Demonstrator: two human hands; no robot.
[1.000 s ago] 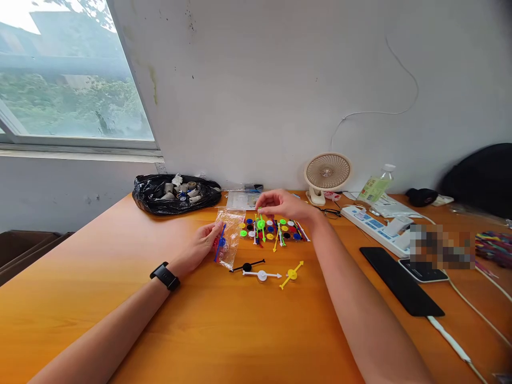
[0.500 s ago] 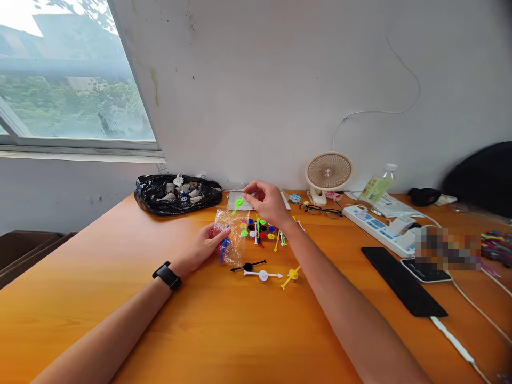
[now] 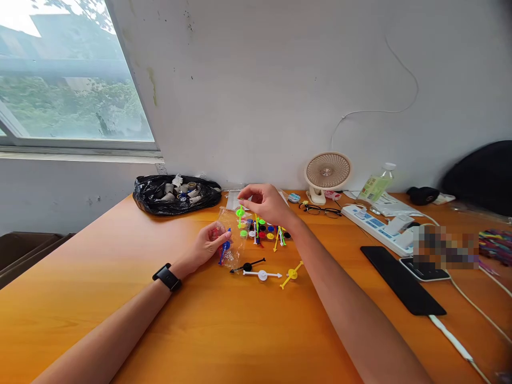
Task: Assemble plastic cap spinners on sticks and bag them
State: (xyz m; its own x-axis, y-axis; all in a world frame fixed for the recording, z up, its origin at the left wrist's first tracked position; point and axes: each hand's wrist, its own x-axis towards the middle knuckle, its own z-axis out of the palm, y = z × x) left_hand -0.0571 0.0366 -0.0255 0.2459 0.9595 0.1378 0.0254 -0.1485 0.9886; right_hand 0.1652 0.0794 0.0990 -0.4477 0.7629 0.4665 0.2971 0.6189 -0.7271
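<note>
My left hand (image 3: 210,240) is closed on a clear plastic bag (image 3: 232,256), its thumb lying along the near side. A blue arrow spinner (image 3: 226,246) shows at that thumb, and something red shows through the plastic by the fingers. Above the bag's upper right side, my right hand (image 3: 266,202) pinches a green arrow spinner (image 3: 240,213) by its upper end, so that it hangs upright. On the table nearer me lie a black spinner (image 3: 248,266), a white spinner (image 3: 262,276) and a yellow spinner (image 3: 293,274).
Coloured discs and more spinners (image 3: 277,238) lie beyond and partly under my right wrist. A black bag (image 3: 152,205) of scraps stands back left. Farther right are a small fan (image 3: 328,172), glasses (image 3: 320,209), a power strip (image 3: 376,226) and a black slab (image 3: 400,277) on a cable.
The green spinner has swung from a slant to upright and moved slightly lower, with my right hand turning a little. My left hand keeps its hold on the bag.
</note>
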